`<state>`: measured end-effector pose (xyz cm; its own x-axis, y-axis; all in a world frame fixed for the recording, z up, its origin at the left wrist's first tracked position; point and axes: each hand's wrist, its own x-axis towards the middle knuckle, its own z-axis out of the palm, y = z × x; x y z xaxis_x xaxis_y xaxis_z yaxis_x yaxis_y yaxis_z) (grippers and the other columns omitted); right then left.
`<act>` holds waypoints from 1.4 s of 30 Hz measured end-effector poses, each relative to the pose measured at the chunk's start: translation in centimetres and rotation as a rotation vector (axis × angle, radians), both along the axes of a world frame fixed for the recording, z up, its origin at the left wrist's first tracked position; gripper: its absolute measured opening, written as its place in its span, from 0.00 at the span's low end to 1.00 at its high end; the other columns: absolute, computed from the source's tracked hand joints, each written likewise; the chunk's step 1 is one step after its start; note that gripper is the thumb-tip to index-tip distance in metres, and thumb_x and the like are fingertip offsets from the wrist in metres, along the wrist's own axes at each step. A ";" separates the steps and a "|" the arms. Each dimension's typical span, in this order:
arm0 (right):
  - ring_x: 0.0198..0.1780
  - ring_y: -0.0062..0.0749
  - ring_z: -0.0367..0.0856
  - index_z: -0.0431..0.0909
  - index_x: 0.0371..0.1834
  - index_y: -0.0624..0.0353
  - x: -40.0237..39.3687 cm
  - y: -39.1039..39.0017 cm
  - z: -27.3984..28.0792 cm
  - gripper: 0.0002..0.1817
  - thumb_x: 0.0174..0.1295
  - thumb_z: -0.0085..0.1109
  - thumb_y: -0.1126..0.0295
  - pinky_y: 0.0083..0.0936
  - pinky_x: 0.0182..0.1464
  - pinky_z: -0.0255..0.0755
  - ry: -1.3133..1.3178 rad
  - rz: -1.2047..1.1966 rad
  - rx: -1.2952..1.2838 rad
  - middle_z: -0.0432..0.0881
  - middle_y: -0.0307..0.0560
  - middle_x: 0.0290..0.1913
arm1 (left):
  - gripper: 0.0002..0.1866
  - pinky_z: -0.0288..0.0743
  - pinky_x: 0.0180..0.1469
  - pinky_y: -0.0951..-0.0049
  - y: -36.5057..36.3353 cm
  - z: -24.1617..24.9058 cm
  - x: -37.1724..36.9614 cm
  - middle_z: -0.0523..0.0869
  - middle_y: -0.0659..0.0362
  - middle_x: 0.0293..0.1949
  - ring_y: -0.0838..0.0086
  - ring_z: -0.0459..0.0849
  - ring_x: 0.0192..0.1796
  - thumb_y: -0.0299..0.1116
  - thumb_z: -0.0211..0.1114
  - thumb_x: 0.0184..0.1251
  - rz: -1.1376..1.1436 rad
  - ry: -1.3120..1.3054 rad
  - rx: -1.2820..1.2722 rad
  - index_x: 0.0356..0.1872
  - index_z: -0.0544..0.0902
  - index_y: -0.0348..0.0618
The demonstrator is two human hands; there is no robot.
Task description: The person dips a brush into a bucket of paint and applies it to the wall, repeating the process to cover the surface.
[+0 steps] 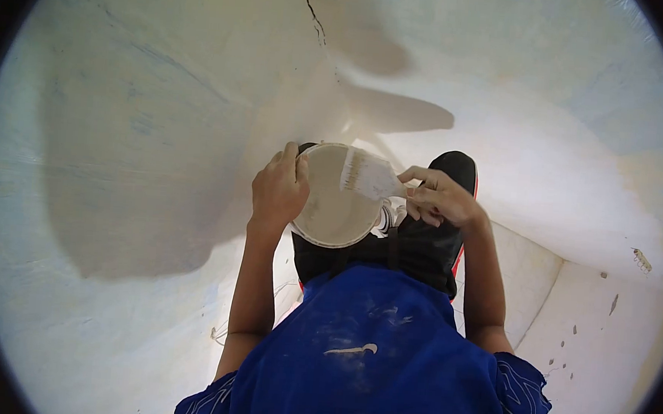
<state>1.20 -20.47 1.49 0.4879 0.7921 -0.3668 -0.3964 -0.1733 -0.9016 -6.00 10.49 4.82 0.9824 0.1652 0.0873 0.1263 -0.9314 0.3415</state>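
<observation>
My left hand (279, 188) grips the rim of a round white bucket (332, 245) at its left side, fingers over the edge. Pale, whitish paint (329, 216) shows inside it. In my right hand (441, 199) is a wide paintbrush (370, 176), pinched by its handle between thumb and fingers. The brush points left, and its white-coated bristles overlap the bucket's opening in this view. White smears mark my fingers. The bucket is close to my lap, over my dark trousers (420, 252).
Pale walls (144, 140) meet in a corner ahead, with a dark crack (312, 9) running down at the top. Small holes and chipped patches (641, 261) mark the surface at the right. Light floor tiles (524, 259) show beside my right leg. Shadows fall across both walls.
</observation>
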 end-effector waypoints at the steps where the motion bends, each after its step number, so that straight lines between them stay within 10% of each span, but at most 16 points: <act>1: 0.14 0.20 0.68 0.74 0.62 0.67 -0.7 -0.3 -1.4 0.18 0.75 0.55 0.66 0.18 0.15 0.60 0.099 -0.095 0.121 0.72 0.38 0.19 | 0.12 0.77 0.42 0.45 -0.1 0.3 0.0 0.85 0.42 0.37 0.43 0.86 0.39 0.38 0.54 0.78 0.012 0.031 -0.030 0.45 0.75 0.39; 7: 0.13 0.16 0.61 0.70 0.63 0.64 -3.6 -0.9 -4.5 0.18 0.75 0.53 0.68 0.15 0.10 0.49 0.491 -0.275 0.369 0.65 0.38 0.18 | 0.16 0.76 0.43 0.43 0.4 0.2 -0.4 0.86 0.40 0.35 0.39 0.85 0.40 0.42 0.56 0.78 0.071 0.077 -0.080 0.45 0.74 0.36; 22: 0.13 0.13 0.58 0.68 0.62 0.57 -7.2 1.0 -8.8 0.16 0.80 0.49 0.62 0.11 0.10 0.50 0.481 -0.265 0.614 0.65 0.34 0.23 | 0.14 0.67 0.38 0.46 3.3 -2.2 0.7 0.78 0.38 0.27 0.37 0.76 0.32 0.36 0.54 0.79 -0.008 0.084 -0.166 0.36 0.70 0.34; 24: 0.13 0.12 0.60 0.60 0.76 0.57 -8.3 1.5 -9.8 0.27 0.79 0.50 0.59 0.12 0.12 0.53 0.638 -0.225 0.786 0.70 0.37 0.27 | 0.14 0.67 0.38 0.46 3.2 -1.7 -0.2 0.78 0.39 0.27 0.37 0.76 0.32 0.36 0.54 0.80 -0.013 0.080 -0.153 0.36 0.70 0.34; 36: 0.18 0.12 0.60 0.69 0.44 0.51 -9.3 -4.3 -9.9 0.13 0.83 0.43 0.56 0.12 0.15 0.53 0.622 -0.605 1.172 0.68 0.33 0.29 | 0.15 0.68 0.39 0.46 4.3 -1.7 -1.4 0.79 0.40 0.27 0.40 0.78 0.32 0.37 0.54 0.80 0.017 0.066 -0.164 0.36 0.71 0.34; 42: 0.22 0.16 0.63 0.73 0.50 0.50 -9.8 -11.3 -12.5 0.11 0.82 0.44 0.57 0.13 0.19 0.56 0.476 -0.849 1.271 0.75 0.35 0.34 | 0.15 0.68 0.39 0.46 3.7 -1.5 -1.4 0.79 0.40 0.27 0.41 0.78 0.31 0.37 0.54 0.79 0.011 0.067 -0.165 0.35 0.72 0.34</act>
